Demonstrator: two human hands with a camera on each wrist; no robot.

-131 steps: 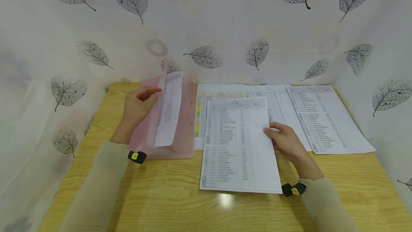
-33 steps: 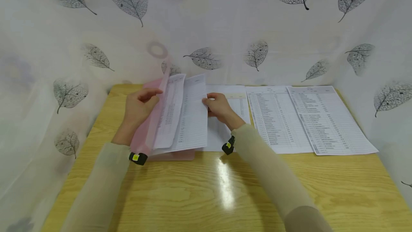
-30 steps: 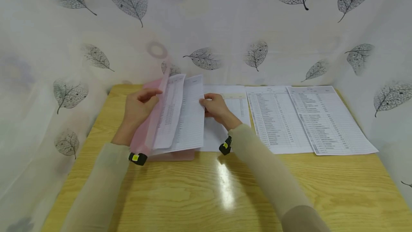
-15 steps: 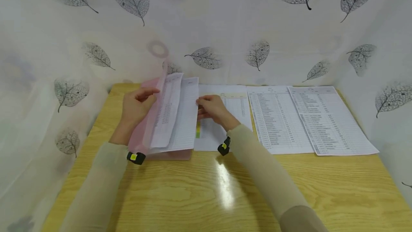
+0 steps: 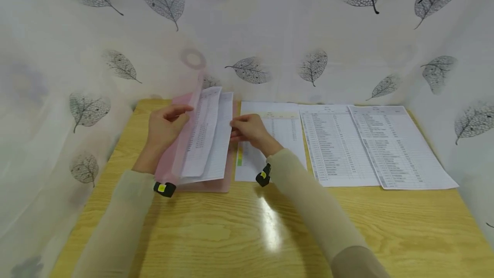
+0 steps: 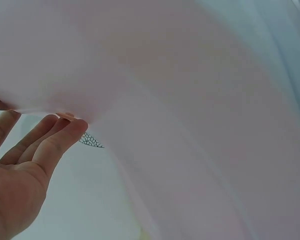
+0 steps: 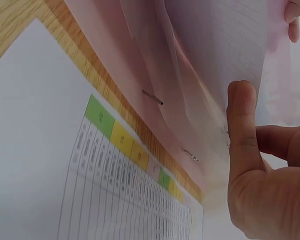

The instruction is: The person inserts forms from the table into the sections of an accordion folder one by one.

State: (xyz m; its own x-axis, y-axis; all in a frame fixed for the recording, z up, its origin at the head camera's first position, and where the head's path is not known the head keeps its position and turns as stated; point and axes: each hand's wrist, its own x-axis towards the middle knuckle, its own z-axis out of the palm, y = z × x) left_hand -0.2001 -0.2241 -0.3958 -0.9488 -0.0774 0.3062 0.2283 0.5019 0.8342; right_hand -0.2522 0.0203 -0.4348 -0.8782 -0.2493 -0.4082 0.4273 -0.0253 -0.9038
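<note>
A pink folder (image 5: pixel 208 186) lies at the left of the table with its translucent cover raised. My left hand (image 5: pixel 164 128) pinches the cover's edge between thumb and fingers; in the left wrist view the pink cover (image 6: pixel 200 110) fills most of the picture. Against the cover stands a printed sheet (image 5: pixel 198 140). My right hand (image 5: pixel 252 131) pinches the right edge of another printed sheet (image 5: pixel 220 149), partly tucked behind the first one. Seen from the right wrist, two thin metal prongs (image 7: pixel 152 97) show at the pink folder, beside the sheets.
Right of the folder lies a printed table sheet (image 5: pixel 287 162) with yellow and green cells down its left side. Two more printed sheets, a middle one (image 5: pixel 343 158) and a far right one (image 5: pixel 420 153), slightly overlap. Leaf-patterned cloth (image 5: pixel 278 33) hangs behind the wooden table (image 5: pixel 208 235).
My right hand has carried its sheet from the table's middle leftward into the folder, and has lately slid further left with it. My left hand keeps the cover raised.
</note>
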